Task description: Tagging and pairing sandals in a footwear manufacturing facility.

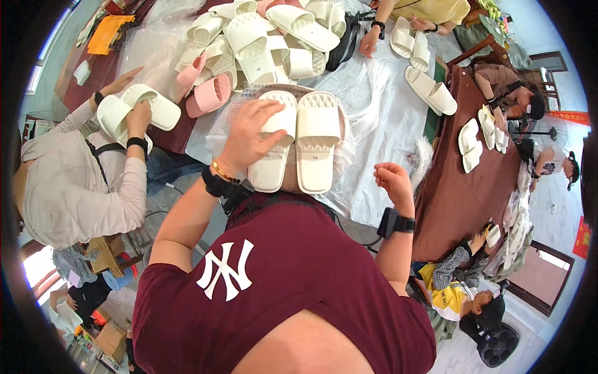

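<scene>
Just above the centre of the frame a pair of white slippers [299, 142] lies side by side, soles up, on a clear plastic bag [364, 134] spread over the table; the left hand [248, 138] rests on the left-hand slipper of the pair, fingers curled over its edge in a loose grasp; the right hand [392, 177], right of centre and well apart from the pair, is closed into a loose fist with nothing in it; above, at the top centre, a heap of white slippers [274, 37] is piled up, with pink slippers [202, 87] at its lower left edge; at the left a co-worker's hands [134, 112] hold another white slipper; toward the right more white pairs lie on a brown table [461, 199], where other people sit.
</scene>
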